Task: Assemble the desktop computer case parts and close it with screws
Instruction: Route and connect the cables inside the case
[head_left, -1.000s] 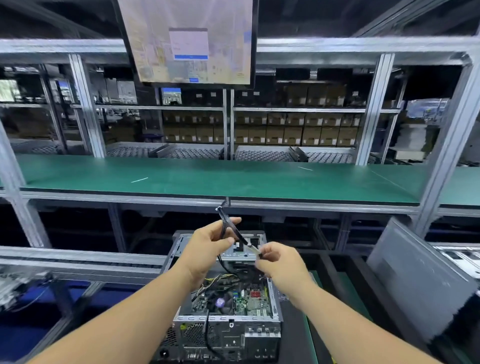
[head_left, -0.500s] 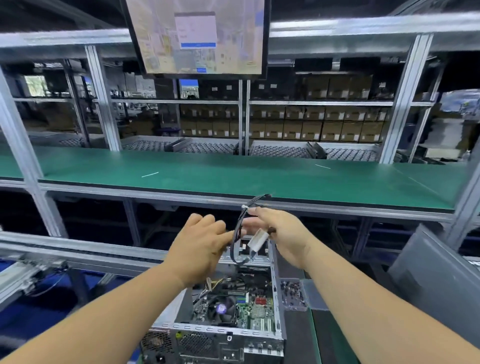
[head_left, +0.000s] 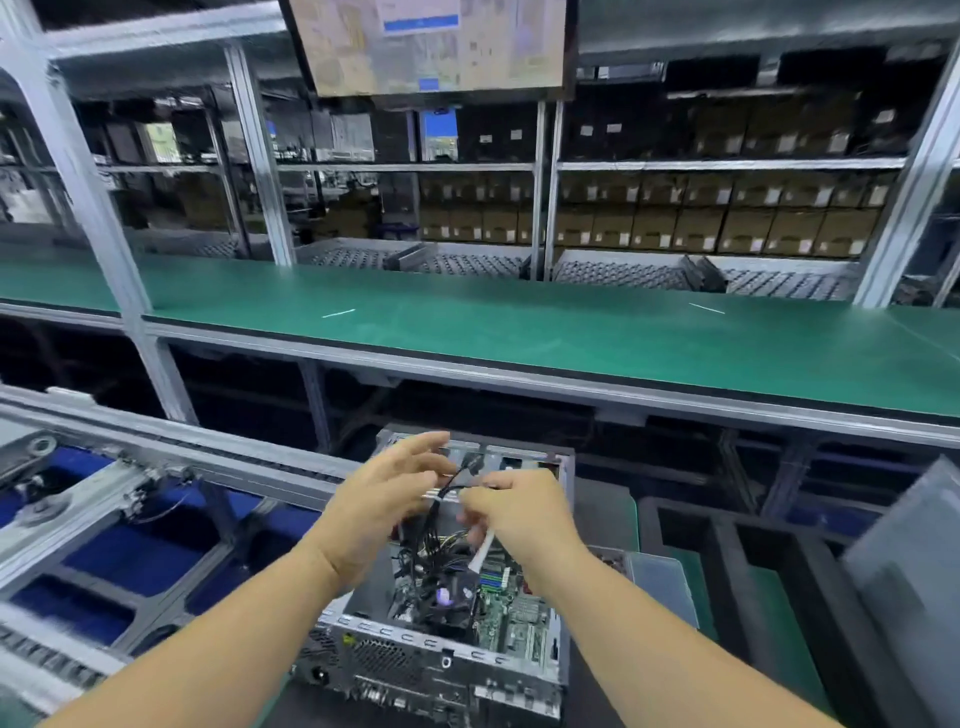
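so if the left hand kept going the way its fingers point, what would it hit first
Probably the black cable bundle just past the left hand's fingers, which point up and right; beyond it sits the far rim of the open computer case. Motion blur makes the depth uncertain.

Case open on top; cables crowd its left half, green shelf overhangs behind.

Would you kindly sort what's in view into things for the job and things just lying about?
For the job: open computer case; black cable held by right hand; left hand; grey side panel.
Lying about: overhead monitor; shelved cardboard boxes.
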